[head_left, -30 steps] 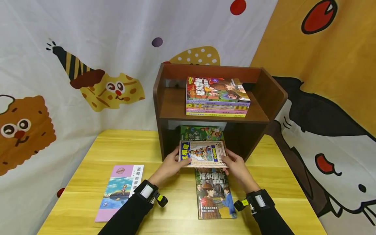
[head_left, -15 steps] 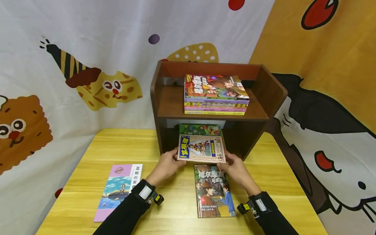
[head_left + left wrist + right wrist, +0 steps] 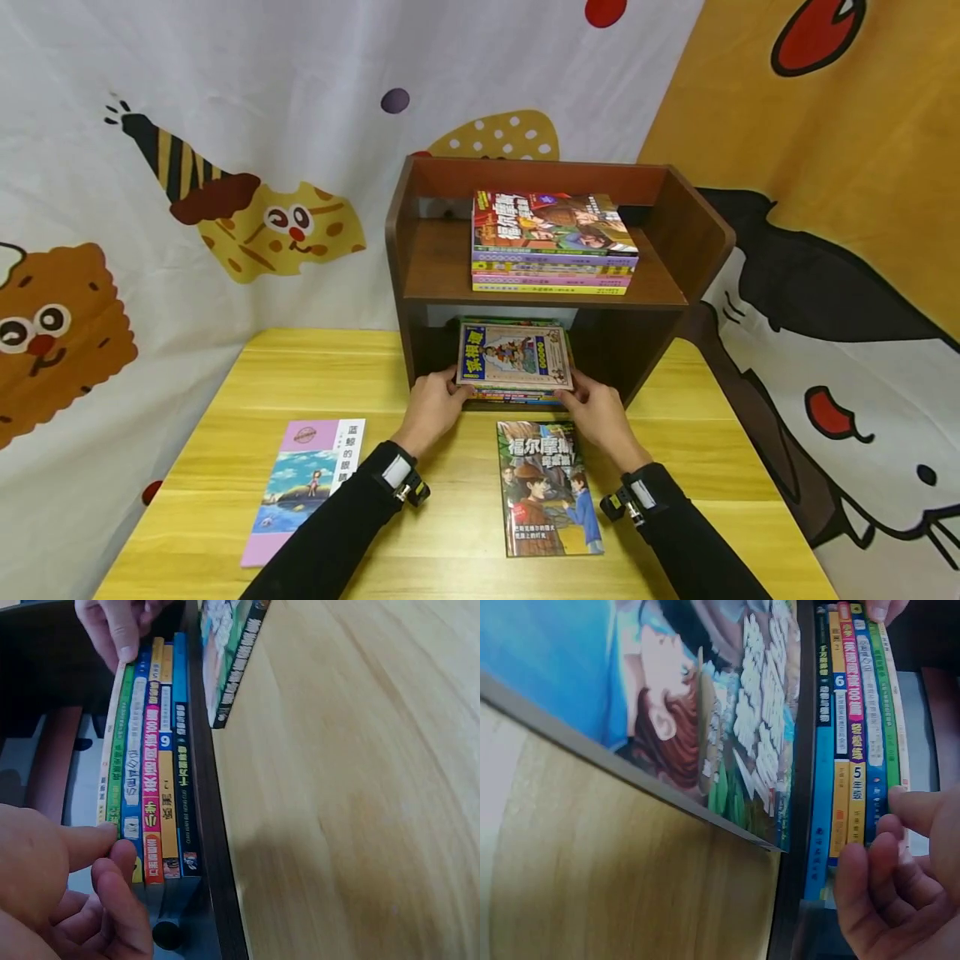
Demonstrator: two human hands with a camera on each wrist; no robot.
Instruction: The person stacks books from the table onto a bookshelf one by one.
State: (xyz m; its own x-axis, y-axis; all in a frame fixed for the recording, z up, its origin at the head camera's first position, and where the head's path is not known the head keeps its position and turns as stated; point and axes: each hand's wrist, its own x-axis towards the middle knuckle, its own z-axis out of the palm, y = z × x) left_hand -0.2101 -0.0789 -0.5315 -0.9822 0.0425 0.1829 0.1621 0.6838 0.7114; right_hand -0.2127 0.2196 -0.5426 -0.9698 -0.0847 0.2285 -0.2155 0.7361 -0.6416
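A beige book (image 3: 513, 354) with a blue title panel lies face up on top of a stack of books in the lower compartment of a brown bookshelf (image 3: 420, 275). My left hand (image 3: 433, 408) grips its left end, thumb at the front and fingers around the corner. My right hand (image 3: 600, 415) holds the right end the same way. In the left wrist view, the stack's green spine (image 3: 120, 757) sits just under the beige one, by my left thumb. Colourful spines, among them a blue one (image 3: 821, 817), line up below it in the right wrist view.
The upper compartment bears a stack of books (image 3: 555, 242). A detective comic (image 3: 547, 492) lies on the wooden table (image 3: 450, 517) before the shelf. Further left is a pink-and-blue book (image 3: 303, 483), partly behind my left sleeve. A printed curtain (image 3: 300, 100) hangs behind.
Both hands have moved forward with the beige book, bringing it from in front of the shelf onto the lower stack. The green cover on that stack is now mostly hidden.
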